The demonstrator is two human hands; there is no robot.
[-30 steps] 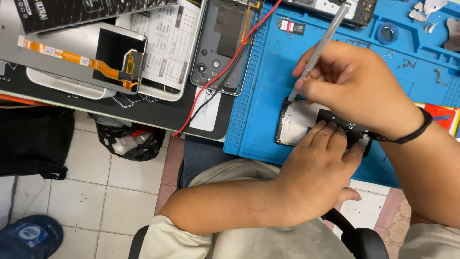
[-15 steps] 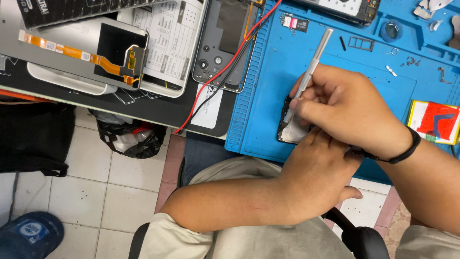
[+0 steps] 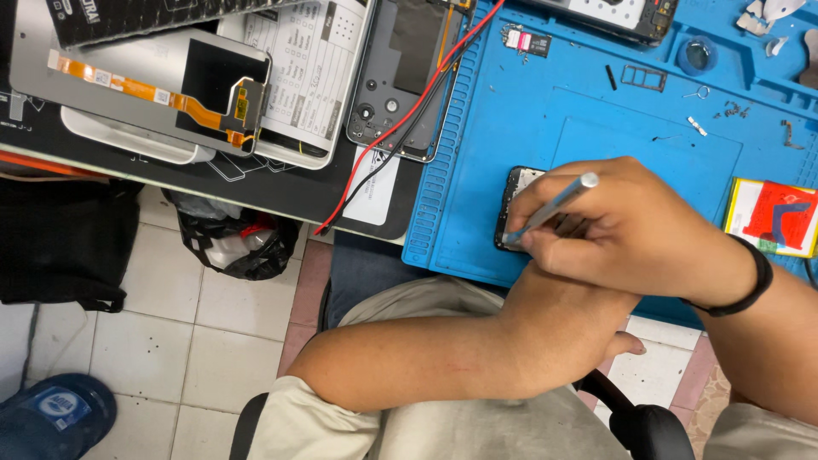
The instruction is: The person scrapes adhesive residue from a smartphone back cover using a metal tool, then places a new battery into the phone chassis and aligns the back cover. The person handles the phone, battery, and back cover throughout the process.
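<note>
My right hand [image 3: 648, 234], with a black band on its wrist, grips a slim silver metal tool [image 3: 558, 203]. The tool's tip rests on the lower left corner of a small black opened phone [image 3: 515, 189]. The phone lies on a blue work mat [image 3: 477, 170]. My left forearm crosses in from the lower left. My left hand [image 3: 620, 342] lies under the right hand at the mat's near edge. Its fingers are hidden, so I cannot tell whether it holds the phone.
A grey phone back cover [image 3: 396, 77] with red and black wires [image 3: 383, 145] lies left of the mat. Further left is a screen panel with an orange flex cable [image 3: 170, 94]. Small screws and parts [image 3: 724, 106] dot the mat. A red-and-yellow flat part [image 3: 771, 217] lies at right. A black bag [image 3: 230, 243] is on the floor.
My right hand has tilted the tool from steep to nearly flat, with its tip now at the phone's lower left corner. It now covers my left hand, which rested on the phone before.
</note>
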